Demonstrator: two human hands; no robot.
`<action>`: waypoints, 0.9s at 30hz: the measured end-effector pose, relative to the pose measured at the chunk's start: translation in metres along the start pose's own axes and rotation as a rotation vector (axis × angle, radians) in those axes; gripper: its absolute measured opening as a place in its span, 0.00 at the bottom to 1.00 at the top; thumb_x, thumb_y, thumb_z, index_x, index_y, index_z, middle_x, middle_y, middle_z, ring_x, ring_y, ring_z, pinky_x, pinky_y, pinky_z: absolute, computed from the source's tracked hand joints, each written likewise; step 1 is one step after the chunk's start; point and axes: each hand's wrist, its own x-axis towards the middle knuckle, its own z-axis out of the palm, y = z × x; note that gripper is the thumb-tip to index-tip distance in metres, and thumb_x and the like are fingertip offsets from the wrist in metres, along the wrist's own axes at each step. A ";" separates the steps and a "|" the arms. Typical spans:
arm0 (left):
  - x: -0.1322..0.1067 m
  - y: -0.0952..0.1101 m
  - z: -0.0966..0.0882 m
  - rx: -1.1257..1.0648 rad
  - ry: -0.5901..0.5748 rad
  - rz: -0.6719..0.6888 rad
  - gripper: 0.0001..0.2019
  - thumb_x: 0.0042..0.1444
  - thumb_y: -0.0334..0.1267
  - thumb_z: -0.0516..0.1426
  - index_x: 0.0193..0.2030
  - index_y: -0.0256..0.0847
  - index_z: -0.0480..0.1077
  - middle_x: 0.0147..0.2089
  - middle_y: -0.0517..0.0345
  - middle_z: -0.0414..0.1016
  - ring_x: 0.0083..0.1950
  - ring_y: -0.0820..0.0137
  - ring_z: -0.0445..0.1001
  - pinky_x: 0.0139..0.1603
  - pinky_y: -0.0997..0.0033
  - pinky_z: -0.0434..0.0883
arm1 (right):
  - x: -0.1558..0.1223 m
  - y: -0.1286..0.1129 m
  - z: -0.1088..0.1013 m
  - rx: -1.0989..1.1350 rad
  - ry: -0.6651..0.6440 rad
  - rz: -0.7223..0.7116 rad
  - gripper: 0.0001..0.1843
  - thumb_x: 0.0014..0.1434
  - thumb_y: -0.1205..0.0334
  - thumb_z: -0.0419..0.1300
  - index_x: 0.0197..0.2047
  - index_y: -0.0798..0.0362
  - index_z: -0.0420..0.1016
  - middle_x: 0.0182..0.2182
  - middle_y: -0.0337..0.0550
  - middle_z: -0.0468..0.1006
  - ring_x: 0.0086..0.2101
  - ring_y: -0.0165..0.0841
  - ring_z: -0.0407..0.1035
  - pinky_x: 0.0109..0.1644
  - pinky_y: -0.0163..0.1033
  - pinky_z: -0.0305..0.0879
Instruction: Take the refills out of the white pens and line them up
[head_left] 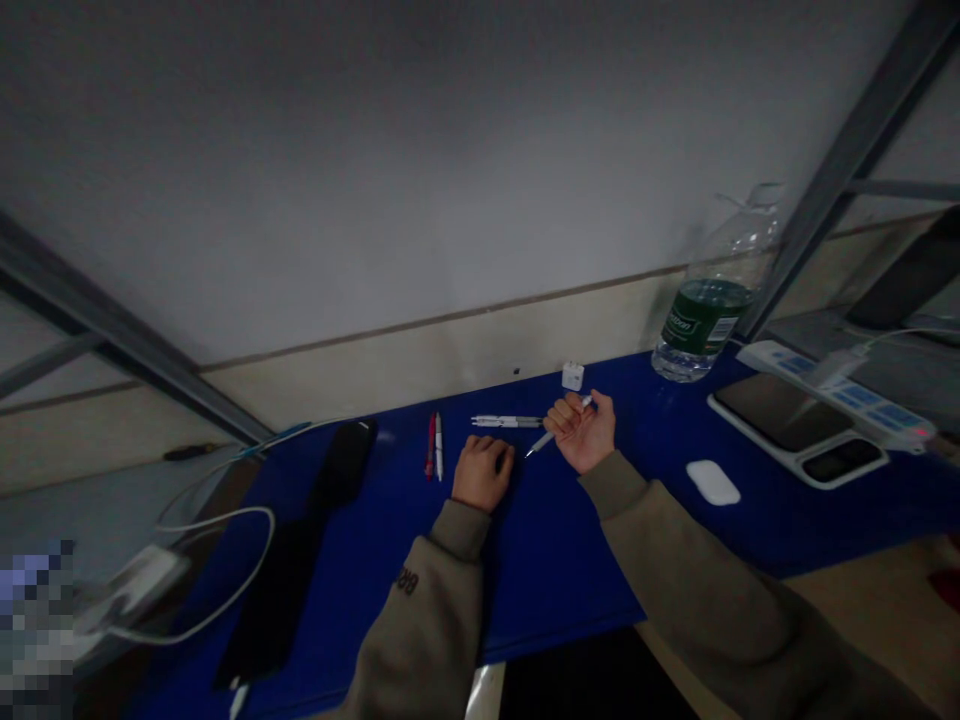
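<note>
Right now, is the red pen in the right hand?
No, the red pen lies on the blue table, while the right hand holds a white pen.

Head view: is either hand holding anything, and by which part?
The right hand grips a slim white pen by its rear half, tip free. The left hand rests curled on the blue mat; no held thing shows.
</note>
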 end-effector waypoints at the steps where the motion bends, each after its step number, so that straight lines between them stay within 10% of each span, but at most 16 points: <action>1: 0.000 0.000 0.000 0.003 0.003 0.001 0.13 0.63 0.40 0.48 0.33 0.41 0.71 0.33 0.53 0.71 0.39 0.66 0.66 0.45 0.63 0.62 | 0.000 0.000 0.000 0.009 -0.008 -0.001 0.21 0.58 0.49 0.48 0.21 0.50 0.46 0.16 0.32 0.48 0.17 0.27 0.45 0.23 0.35 0.54; 21: -0.001 -0.001 -0.001 0.031 0.020 0.005 0.14 0.63 0.40 0.47 0.32 0.40 0.70 0.32 0.53 0.70 0.39 0.66 0.66 0.43 0.64 0.63 | 0.003 0.004 -0.004 0.045 -0.054 0.008 0.21 0.59 0.46 0.49 0.23 0.51 0.55 0.18 0.32 0.51 0.18 0.26 0.50 0.23 0.34 0.59; 27: 0.000 0.003 -0.004 0.035 0.045 -0.007 0.16 0.65 0.41 0.45 0.32 0.39 0.70 0.32 0.53 0.70 0.38 0.67 0.66 0.44 0.65 0.62 | 0.010 -0.001 -0.005 -0.045 0.002 0.047 0.10 0.63 0.56 0.50 0.33 0.51 0.64 0.18 0.30 0.51 0.16 0.23 0.45 0.14 0.26 0.45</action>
